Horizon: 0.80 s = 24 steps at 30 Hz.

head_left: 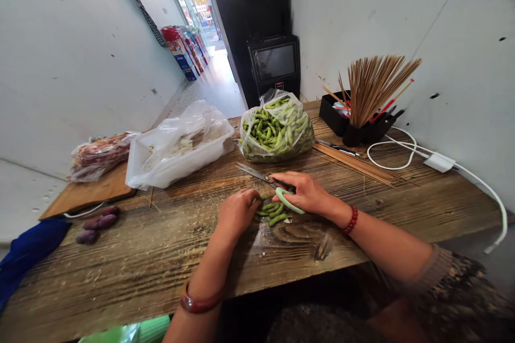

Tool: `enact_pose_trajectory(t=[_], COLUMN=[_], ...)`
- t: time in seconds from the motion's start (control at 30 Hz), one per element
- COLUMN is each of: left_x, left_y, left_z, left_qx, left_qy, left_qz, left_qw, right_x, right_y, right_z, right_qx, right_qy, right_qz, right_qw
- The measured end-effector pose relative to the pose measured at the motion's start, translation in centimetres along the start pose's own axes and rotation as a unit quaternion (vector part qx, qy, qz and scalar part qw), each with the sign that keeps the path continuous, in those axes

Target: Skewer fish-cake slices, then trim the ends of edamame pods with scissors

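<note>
My right hand is closed around the handles of a pair of scissors. One pale green handle loop shows at the palm. The blades point left, slightly apart, over the wooden table. Left of it, my left hand has its fingers curled together, with a bit of green pod at the fingertips. A small pile of edamame pods lies between the hands, with small pale bits around it. Behind them stands a clear plastic bag filled with more green pods.
A white tub under plastic film stands back left, near a cutting board with a bagged reddish bundle. Purple tubers lie at left. Back right are skewers in a black organizer, loose sticks and a white cable.
</note>
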State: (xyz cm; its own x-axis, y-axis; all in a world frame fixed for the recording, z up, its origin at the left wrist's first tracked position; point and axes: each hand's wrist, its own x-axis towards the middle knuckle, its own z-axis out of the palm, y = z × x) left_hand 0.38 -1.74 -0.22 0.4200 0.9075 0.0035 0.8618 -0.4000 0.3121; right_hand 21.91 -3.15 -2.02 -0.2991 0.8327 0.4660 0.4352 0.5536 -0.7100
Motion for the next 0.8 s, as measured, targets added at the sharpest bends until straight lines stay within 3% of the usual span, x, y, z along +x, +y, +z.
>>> enact_pose_trajectory(t=[0.1,0.23,0.3,0.4,0.53,0.63,0.8], left_x=[0.1,0.2,0.2,-0.1,-0.3,-0.2,-0.2], left_y=[0.1,-0.9,-1.2,-1.2,-0.7,-0.6,-0.5], left_z=[-0.1,-0.2,-0.4,-0.8,-0.9,-0.9,-0.9], left_qx=[0.017,-0.139,-0.265,-0.447,-0.573,-0.605,-0.612], left_qy=[-0.006,0.079,0.120,0.116,0.112,0.129,0.131], left_qz=[-0.001,-0.029,-0.057,-0.097,-0.103,-0.110,-0.101], left_qw=[1.000,0.987,0.955,0.882,0.805,0.778,0.773], right_x=[0.0,0.0,0.0,0.0,-0.2,-0.3,-0.5], right_y=[0.1,0.1,0.0,-0.2,-0.5,-0.6,-0.8], right_z=[0.1,0.1,0.0,-0.1,-0.3,-0.3,-0.4], right_qx=[0.005,0.005,0.002,-0.004,-0.020,-0.036,-0.057], right_qy=[-0.001,0.011,0.011,0.003,-0.033,-0.053,-0.078], right_qz=[-0.001,0.005,0.009,0.012,0.002,-0.001,0.001], right_qw=[1.000,1.000,1.000,1.000,0.999,0.998,0.995])
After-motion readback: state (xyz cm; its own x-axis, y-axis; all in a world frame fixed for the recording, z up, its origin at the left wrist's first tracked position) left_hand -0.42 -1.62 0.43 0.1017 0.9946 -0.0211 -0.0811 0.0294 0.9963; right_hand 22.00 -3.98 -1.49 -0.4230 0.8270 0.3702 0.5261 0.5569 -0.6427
